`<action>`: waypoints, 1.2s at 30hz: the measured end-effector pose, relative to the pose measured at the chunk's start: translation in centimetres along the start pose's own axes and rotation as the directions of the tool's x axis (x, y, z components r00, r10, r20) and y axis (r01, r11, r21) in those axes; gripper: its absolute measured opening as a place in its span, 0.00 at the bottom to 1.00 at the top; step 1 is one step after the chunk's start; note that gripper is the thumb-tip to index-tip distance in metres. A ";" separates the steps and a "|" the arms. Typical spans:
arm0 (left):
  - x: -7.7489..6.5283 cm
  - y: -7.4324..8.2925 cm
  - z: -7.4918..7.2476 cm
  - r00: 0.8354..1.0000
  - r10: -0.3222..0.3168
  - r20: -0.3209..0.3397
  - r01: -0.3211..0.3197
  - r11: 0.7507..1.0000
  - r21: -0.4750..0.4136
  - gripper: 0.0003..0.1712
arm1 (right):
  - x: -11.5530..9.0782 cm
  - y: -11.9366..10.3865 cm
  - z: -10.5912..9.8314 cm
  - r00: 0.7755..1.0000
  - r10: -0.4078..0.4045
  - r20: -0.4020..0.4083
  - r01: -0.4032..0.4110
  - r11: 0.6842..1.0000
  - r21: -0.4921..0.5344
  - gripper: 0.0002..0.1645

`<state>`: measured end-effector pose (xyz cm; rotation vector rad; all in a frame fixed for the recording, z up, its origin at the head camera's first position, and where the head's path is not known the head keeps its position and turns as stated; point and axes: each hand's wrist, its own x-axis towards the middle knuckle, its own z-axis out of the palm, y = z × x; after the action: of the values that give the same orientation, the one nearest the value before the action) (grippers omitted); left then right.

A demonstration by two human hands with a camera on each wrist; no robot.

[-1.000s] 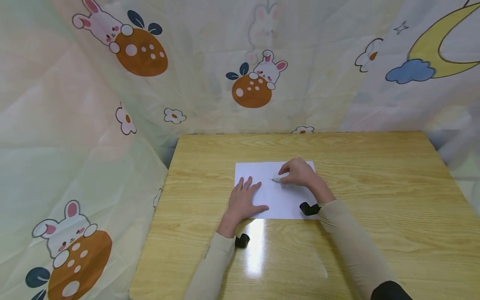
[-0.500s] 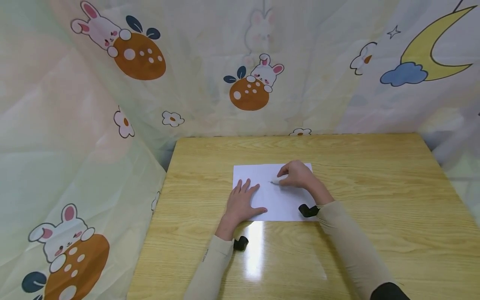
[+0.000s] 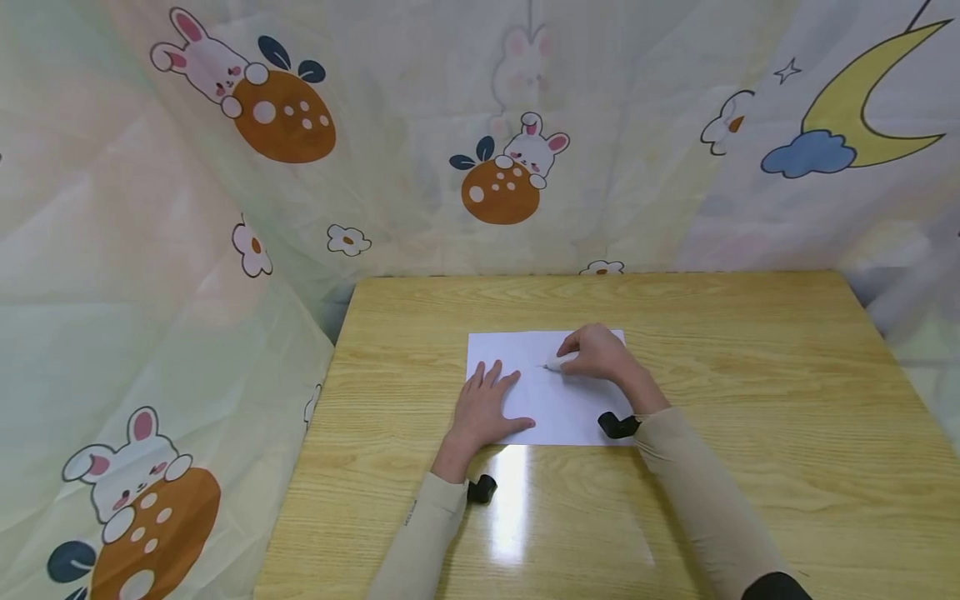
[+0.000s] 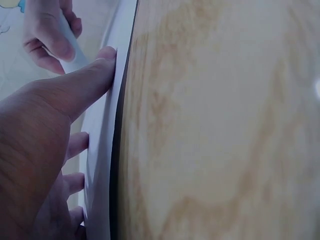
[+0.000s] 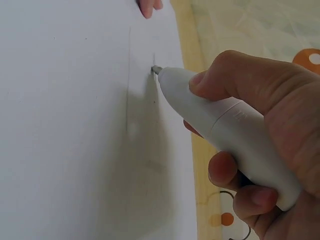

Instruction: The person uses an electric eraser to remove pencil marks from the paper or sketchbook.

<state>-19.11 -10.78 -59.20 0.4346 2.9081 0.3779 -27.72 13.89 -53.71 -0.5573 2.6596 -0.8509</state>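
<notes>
A white sheet of paper (image 3: 555, 417) lies on the wooden table. On its left part my left hand (image 3: 483, 404) rests flat with fingers spread; in the left wrist view its thumb (image 4: 95, 70) lies along the near edge of the sheet. My right hand (image 3: 600, 354) grips a thick white pen-shaped tool (image 5: 215, 115) with a thin grey tip, thumb along its upper side and fingers curled beneath. The tip meets the paper at a faint line (image 5: 154, 85). A second, longer faint line (image 5: 129, 80) runs roughly parallel beside it.
The wooden table (image 3: 750, 375) extends around the sheet on all sides. Behind it and to the left hangs a pale curtain (image 3: 405, 125) printed with rabbits, flowers and a moon. Dark wrist-camera mounts (image 3: 482, 489) stick out beside both sleeves.
The head view has shifted slightly, so the scene sits a little lower. Both hands keep their places on the paper; the tool tip shows barely any movement.
</notes>
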 end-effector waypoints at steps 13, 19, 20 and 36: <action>0.0 -0.2 0.0 1.000 0.009 -0.017 -0.009 1.000 -0.018 0.53 | -0.2 0.3 -0.5 1.000 0.019 -0.010 -0.019 1.000 -0.025 0.10; 0.0 -0.2 0.2 1.000 0.006 -0.010 -0.006 1.000 -0.010 0.54 | -0.4 0.5 -0.5 0.998 0.052 -0.028 -0.053 0.998 -0.042 0.09; 0.0 -0.2 0.2 1.000 0.004 -0.009 -0.004 1.000 -0.006 0.54 | -0.4 0.6 -0.5 0.998 0.059 -0.030 -0.060 0.997 -0.049 0.09; 0.0 -0.1 0.0 1.000 0.002 -0.002 -0.002 1.000 -0.012 0.54 | -0.1 0.6 -0.5 0.998 0.054 -0.017 -0.055 0.998 -0.040 0.10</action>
<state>-19.16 -10.84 -59.26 0.4352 2.9060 0.3963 -27.95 14.63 -53.69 -0.4877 2.6983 -0.7907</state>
